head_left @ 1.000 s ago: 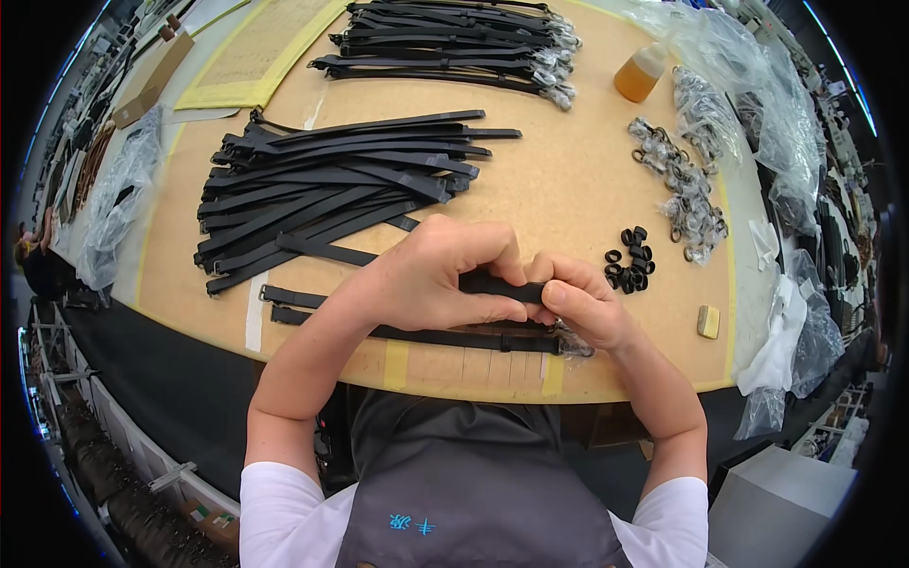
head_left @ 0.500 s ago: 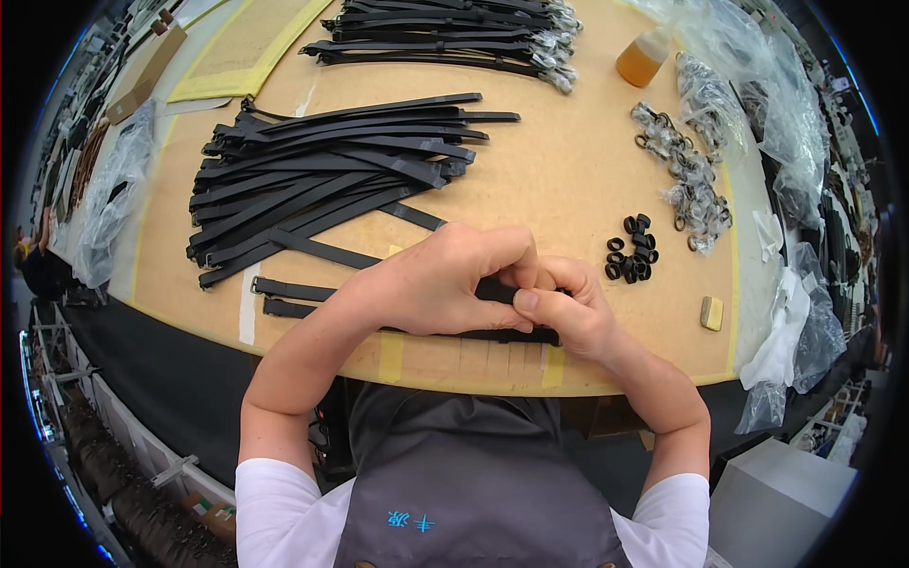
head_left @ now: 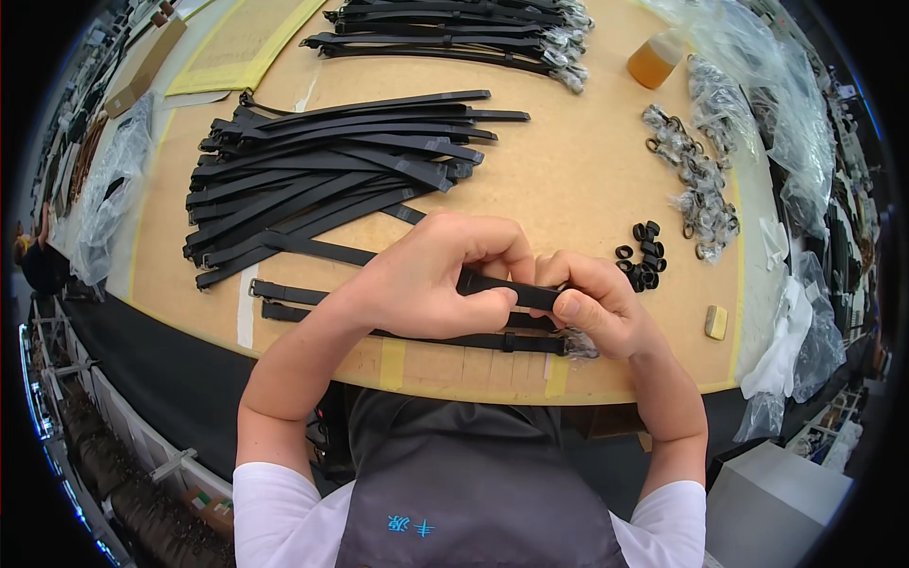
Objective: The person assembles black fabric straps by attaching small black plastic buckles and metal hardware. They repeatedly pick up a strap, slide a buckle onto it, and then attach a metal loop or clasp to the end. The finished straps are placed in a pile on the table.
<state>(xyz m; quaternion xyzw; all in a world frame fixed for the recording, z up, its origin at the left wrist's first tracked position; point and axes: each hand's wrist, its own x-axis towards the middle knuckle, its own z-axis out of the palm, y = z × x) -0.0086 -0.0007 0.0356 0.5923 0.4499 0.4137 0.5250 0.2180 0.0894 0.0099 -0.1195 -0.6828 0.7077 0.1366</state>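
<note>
A black strap (head_left: 525, 292) stretches between my two hands, just above the near part of the table. My left hand (head_left: 445, 279) is closed on it, with thumb and fingers pinching its flat length. Thumb and bent fingers of my right hand (head_left: 601, 301) grip its right end; whatever else sits in those fingers is hidden. Under my hands lie finished-looking straps, the nearest strap (head_left: 454, 342) carrying a small black loop and a plastic-wrapped metal fitting (head_left: 579, 346) at its right end. A large pile of black straps (head_left: 331, 170) lies beyond my left hand.
Small black loops (head_left: 646, 260) lie in a cluster right of my right hand. Behind them are plastic-wrapped metal fittings (head_left: 696, 180) and a bottle of amber liquid (head_left: 655, 59). A yellowish block (head_left: 716, 323) sits near the right edge. Bundled straps (head_left: 445, 43) lie at the back.
My right hand has shifted slightly right, away from my left, so more of the held strap shows. The wrapped fitting on the nearest strap has come into sight beneath it.
</note>
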